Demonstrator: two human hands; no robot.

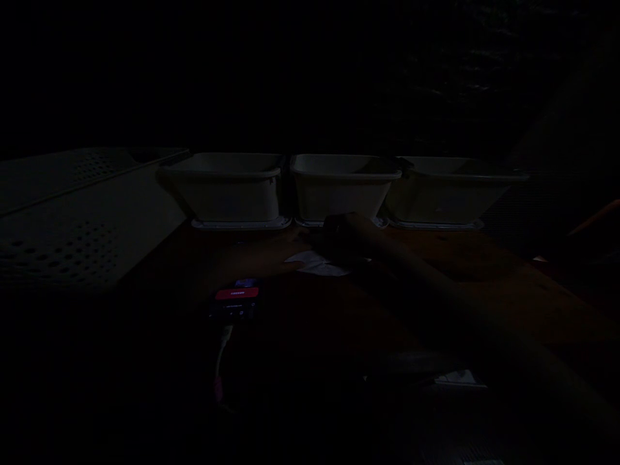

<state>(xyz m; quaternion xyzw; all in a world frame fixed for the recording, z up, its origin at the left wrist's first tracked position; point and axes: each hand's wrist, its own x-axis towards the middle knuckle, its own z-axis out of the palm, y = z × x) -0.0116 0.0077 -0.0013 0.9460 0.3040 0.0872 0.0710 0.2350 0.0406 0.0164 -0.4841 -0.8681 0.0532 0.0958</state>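
The scene is very dark. My left hand (288,248) reaches in from the left, its thumb at the edge of a crumpled white sheet (322,266), paper or thin cloth, on the brown table. What its other fingers do is lost in shadow. My right hand (352,229) comes from the right, bent and closed just above the far side of the sheet, close to my left hand. Whatever lies within its fingers is hidden. A phone (237,302) with a lit screen and red bar lies below my left forearm, with a white cable (220,352) plugged in.
Three pale tubs stand in a row along the back: left tub (232,197), middle tub (339,197) and right tub (445,200). A large perforated basket (97,219) stands at the left. A small white piece (460,378) lies near the front right. Part of someone's arm (595,216) may show at far right.
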